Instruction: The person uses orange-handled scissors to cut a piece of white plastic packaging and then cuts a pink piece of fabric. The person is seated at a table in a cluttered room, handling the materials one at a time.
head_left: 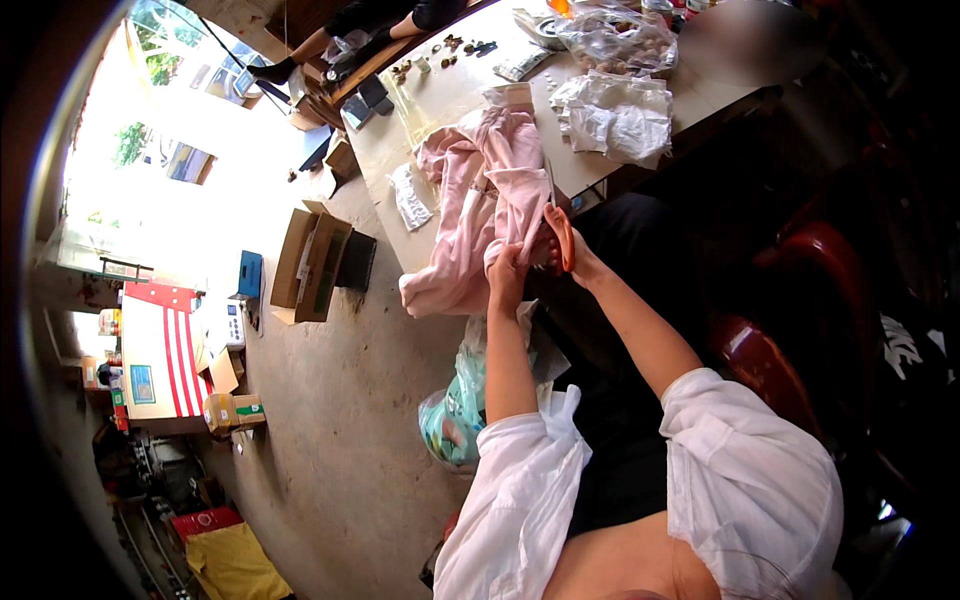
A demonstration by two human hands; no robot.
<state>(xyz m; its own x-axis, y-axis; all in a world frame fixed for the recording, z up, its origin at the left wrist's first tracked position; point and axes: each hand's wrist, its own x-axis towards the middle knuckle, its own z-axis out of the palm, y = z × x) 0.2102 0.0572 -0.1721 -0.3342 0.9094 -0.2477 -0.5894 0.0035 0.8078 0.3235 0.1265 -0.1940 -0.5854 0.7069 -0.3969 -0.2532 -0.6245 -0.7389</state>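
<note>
By the table (568,165), hands (507,266) gripping pink cloth (465,215), orange handle (566,238), remainder hidden.

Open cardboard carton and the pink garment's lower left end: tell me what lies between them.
In the head view, a dark box-like thing right beside the carton, then concrete floor up to that end of the pink garment.

Two hands, namely one left hand (506,263) and one right hand (584,262); one pair of orange-handled scissors (566,240); one pink cloth (468,225); one large open cardboard box (289,262); one yellow cloth (236,563)
</note>
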